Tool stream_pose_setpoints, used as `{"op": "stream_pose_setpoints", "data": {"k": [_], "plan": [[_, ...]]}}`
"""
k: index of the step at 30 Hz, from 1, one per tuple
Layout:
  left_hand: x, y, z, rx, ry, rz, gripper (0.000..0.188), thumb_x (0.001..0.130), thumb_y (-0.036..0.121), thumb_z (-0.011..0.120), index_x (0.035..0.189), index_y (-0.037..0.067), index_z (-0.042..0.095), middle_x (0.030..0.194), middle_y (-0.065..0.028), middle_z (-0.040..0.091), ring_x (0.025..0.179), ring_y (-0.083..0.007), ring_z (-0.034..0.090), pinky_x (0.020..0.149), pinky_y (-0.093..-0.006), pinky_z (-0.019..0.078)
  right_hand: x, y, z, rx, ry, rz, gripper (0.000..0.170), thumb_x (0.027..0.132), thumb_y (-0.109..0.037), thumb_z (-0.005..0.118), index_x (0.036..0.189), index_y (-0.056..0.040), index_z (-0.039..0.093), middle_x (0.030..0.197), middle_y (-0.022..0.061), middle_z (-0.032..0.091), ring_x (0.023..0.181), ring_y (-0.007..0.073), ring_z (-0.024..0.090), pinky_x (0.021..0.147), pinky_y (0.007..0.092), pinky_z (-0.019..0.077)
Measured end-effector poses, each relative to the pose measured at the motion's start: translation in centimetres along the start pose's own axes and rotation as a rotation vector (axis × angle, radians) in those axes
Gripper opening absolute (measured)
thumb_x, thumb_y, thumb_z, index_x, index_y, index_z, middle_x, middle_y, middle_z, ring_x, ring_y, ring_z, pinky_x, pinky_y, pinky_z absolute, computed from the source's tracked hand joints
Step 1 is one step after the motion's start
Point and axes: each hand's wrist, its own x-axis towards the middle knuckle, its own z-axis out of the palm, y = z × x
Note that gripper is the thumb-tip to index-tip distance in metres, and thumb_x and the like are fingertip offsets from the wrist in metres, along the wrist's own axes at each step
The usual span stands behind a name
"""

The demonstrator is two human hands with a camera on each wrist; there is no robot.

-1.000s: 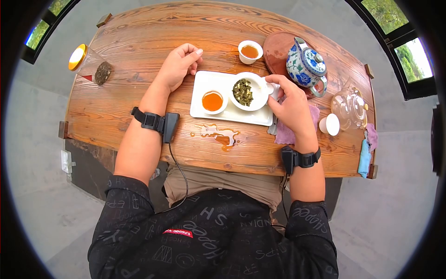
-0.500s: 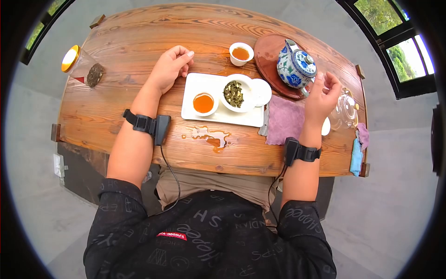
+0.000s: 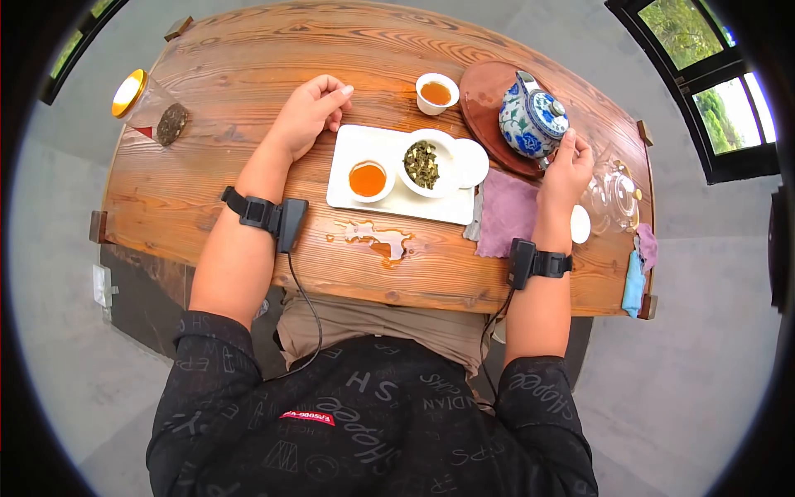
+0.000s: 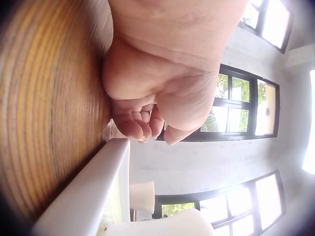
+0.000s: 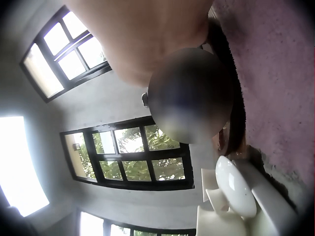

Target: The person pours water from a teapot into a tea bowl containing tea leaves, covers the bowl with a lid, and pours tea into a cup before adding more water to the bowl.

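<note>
In the head view, my right hand [image 3: 567, 176] grips the handle of a blue-and-white teapot [image 3: 523, 124], its thumb on top; the fingers largely cover the handle. The teapot sits on a round brown board [image 3: 478, 99]. My left hand [image 3: 310, 116] rests on the table left of a white tray [image 3: 344, 186], fingers loosely curled and holding nothing. On this tray stand a cup of amber tea [image 3: 367, 179] and a white lidded-cup bowl with wet tea leaves [image 3: 422, 164]. Its white lid [image 3: 473, 162] lies beside the bowl at the tray's right end.
Another cup of tea [image 3: 436, 94] stands behind the tray. A purple cloth [image 3: 507, 217] lies right of it, with a white cup [image 3: 580, 224] and a glass teapot [image 3: 615, 195] farther right. Spilled liquid [image 3: 377, 240] pools in front. A yellow-lidded jar [image 3: 149, 108] lies at the far left.
My right hand has left the white lid on the tray and moved right and up to the blue-and-white teapot's handle. My left hand stays by the tray.
</note>
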Motion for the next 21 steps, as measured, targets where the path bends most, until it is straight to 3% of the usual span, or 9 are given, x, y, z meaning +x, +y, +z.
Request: {"op": "stream_pose_setpoints", "data": {"k": [8,17,19,21], "plan": [[0.0,-0.1,0.3,-0.027,0.036,0.026,0.017,0.095,0.021,0.063,0.093,0.005,0.057,0.08,-0.0015,0.059,0.062,-0.0062,0.049,0.056,-0.0203,0.0435,0.5,-1.5,-1.1,0.174,0.027,0.022,0.02,0.092,-0.015,0.068,0.098,-0.001,0.055,0.075,0.0015,0.061,0.059,0.0054,0.048,0.051,0.0185,0.0359],[0.0,0.2,0.2,0.01,0.033,0.036,0.018,0.095,0.022,0.064,0.09,0.006,0.057,0.079,-0.0006,0.058,0.061,-0.0047,0.049,0.054,-0.0201,0.043,-1.4,-8.0,-2.6,0.173,-0.094,0.037,0.027,0.085,-0.007,0.074,0.104,-0.002,0.055,0.072,-0.0009,0.06,0.06,0.0039,0.048,0.057,0.0171,0.0357],[0.0,0.1,0.2,0.015,0.024,0.041,0.019,0.094,0.023,0.065,0.09,0.005,0.058,0.079,-0.0005,0.058,0.061,-0.0048,0.049,0.054,-0.0203,0.0437,-1.3,-8.2,-3.8,0.131,-0.271,0.053,0.025,0.088,-0.012,0.071,0.106,-0.0051,0.056,0.086,0.002,0.067,0.066,0.0066,0.057,0.056,0.0182,0.0395],[0.0,0.1,0.2,0.033,0.015,0.038,0.018,0.095,0.023,0.063,0.092,0.007,0.057,0.08,0.0001,0.058,0.063,-0.0043,0.049,0.056,-0.02,0.0429,-1.5,-9.0,-3.9,0.119,-0.321,0.06,0.03,0.087,-0.011,0.071,0.11,-0.004,0.054,0.083,0.0025,0.067,0.066,0.0067,0.059,0.057,0.0181,0.041]]}}
